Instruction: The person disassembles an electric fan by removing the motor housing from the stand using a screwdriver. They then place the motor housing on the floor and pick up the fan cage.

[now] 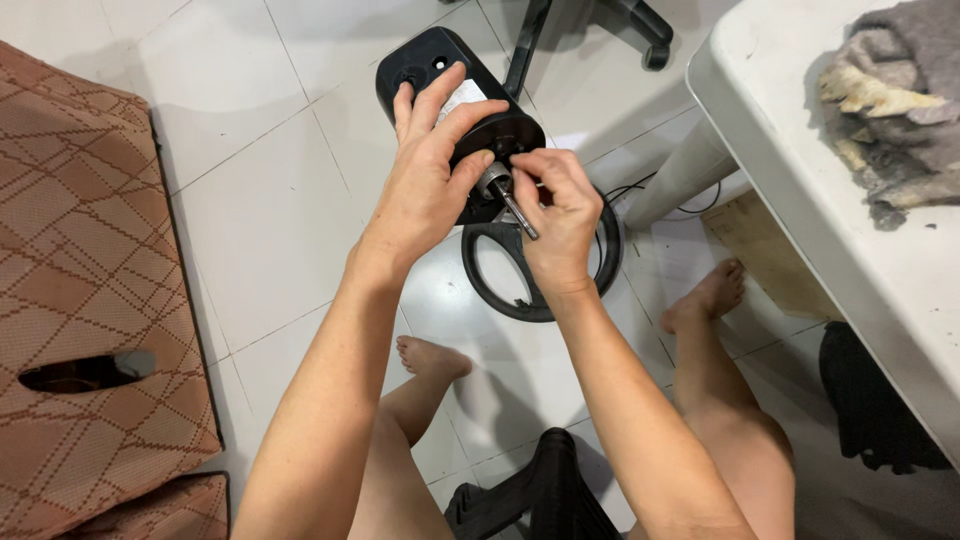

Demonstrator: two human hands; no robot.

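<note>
Black plastic makes up the fan motor housing (440,75), held in the air above the tiled floor (270,200). The left hand (425,175) wraps over its round front end, fingers clenched around the body, thumb by the metal shaft (515,208) that juts toward the camera. The right hand (558,215) pinches at the shaft's base, fingertips closed on some small part too tiny to identify. A black ring (605,255) lies on the floor below, near bare feet; a white worktop (800,150) with a grey cloth (895,100) stands to the right. Any small piece slipping from that pinch would likely drop and roll off across the tiles, and a loosened left grip could let the housing fall.
</note>
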